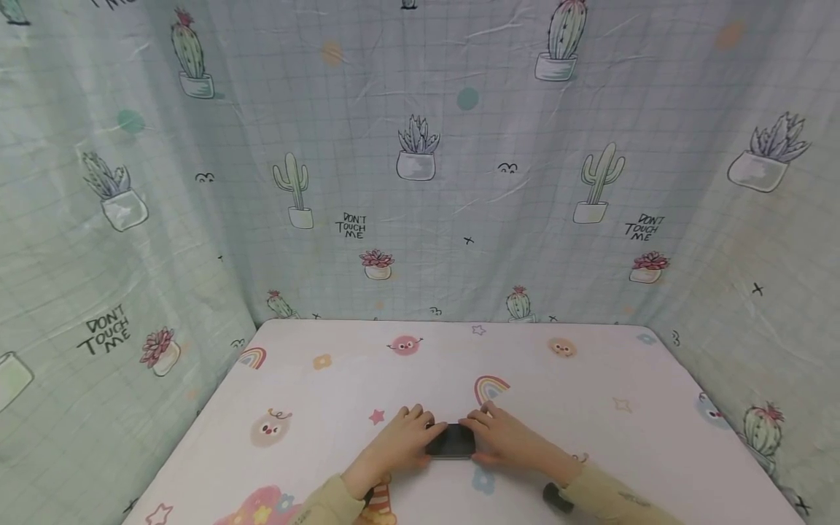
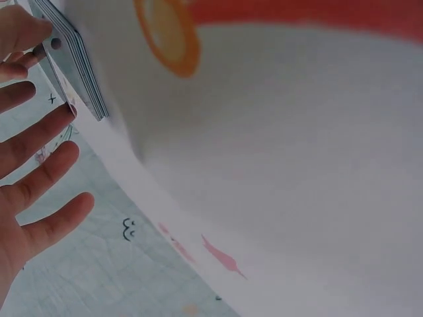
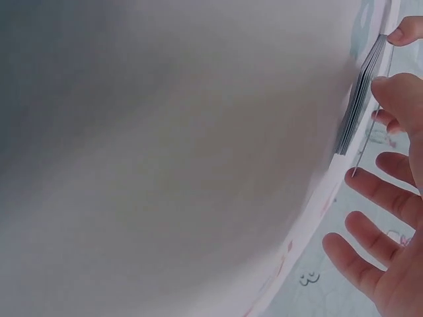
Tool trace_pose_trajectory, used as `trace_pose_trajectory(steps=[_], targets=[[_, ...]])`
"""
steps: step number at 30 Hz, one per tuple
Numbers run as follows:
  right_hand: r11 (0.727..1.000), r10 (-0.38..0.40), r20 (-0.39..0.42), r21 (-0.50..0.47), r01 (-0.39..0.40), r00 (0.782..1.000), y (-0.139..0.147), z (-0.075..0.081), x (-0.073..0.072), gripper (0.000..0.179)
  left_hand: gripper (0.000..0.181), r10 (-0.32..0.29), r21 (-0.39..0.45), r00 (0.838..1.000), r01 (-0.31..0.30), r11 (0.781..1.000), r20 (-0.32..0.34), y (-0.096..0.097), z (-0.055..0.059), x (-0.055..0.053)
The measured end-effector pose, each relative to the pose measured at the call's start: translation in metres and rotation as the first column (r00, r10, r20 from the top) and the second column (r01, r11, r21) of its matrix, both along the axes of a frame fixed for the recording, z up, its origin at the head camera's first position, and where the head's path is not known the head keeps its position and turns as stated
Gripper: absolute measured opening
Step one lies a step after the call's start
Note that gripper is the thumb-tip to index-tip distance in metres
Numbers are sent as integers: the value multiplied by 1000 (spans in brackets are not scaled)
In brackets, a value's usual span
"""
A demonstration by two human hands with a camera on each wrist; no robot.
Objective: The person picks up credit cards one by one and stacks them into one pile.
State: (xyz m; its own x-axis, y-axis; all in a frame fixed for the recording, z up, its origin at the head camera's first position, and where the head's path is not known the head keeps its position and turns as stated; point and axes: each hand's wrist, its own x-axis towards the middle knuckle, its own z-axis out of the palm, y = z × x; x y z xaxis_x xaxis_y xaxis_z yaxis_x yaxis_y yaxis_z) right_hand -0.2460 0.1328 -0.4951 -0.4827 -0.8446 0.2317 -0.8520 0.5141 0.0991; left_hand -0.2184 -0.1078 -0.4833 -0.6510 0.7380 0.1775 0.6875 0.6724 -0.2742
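Observation:
A dark rectangular card (image 1: 451, 440) lies between my two hands near the front middle of the table. In both wrist views, a neat stack of thin cards (image 3: 357, 105) shows its layered edge against the tabletop, and one thin card stands slightly apart above it. My left hand (image 1: 403, 442) holds the left end of this upper card between thumb and forefinger, its other fingers spread apart. At the right end, my right hand (image 1: 510, 442) pinches it likewise, the thumb close to the stack (image 2: 80, 66). The faces of the lower cards are hidden.
A white table (image 1: 420, 379) printed with rainbows, stars and smiling faces lies under the hands. Pale curtains (image 1: 420, 211) with cactus drawings enclose its back and sides. A small black piece (image 1: 558, 498) sits at the right wrist.

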Motion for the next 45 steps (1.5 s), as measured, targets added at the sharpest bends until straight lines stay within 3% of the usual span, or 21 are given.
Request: trace_pose_trajectory(steps=[12,28,34,45], targets=[[999,-34,132,43,29,991,-7,3,1,54,56,24,-18,999,-23,1000,39,-5,-4,1],[997,-25,110,74,17,994,-10,0,-1,54,56,25,4,999,-25,1000,38,-6,-1,4],[997,-23,124,70,15,992,-9,-1,-1,56,57,25,17,999,-26,1000,42,-8,-6,2],[999,0,127,47,-6,992,-11,1,0,56,57,49,20,994,-51,998,93,-12,-6,1]])
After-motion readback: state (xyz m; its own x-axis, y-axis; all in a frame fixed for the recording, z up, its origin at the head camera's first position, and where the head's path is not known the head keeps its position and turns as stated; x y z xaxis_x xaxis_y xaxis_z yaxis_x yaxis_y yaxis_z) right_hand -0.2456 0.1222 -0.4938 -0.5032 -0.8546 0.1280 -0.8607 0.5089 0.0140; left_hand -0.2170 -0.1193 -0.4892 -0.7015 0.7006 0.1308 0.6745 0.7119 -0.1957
